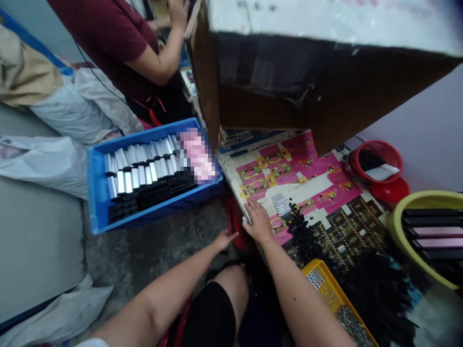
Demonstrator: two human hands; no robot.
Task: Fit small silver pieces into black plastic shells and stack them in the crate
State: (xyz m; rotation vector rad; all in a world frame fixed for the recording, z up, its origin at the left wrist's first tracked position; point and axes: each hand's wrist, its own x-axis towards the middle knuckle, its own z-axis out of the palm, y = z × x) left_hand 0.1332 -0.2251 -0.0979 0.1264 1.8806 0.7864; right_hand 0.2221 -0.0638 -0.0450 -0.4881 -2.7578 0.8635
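My right hand [258,220] lies palm down on the near left corner of the work table [318,178], fingers spread flat over its printed pink cover. A small silver textured piece [281,205] and a heap of small black parts [307,236] lie just right of it. My left hand [224,238] hangs below the table edge, fingers stretched out, holding nothing. It points toward a red object [233,217] under the table. A blue crate [152,176] of silver and black bars stands on the floor to the left.
A big open cardboard box [289,67] overhangs the table's back. A red bowl [376,161], a yellow-green basin [427,231] with dark bars and a yellow basket [333,294] stand on the right. Another person in a maroon shirt [119,38] sits beyond the crate. Plastic bags [47,159] lie left.
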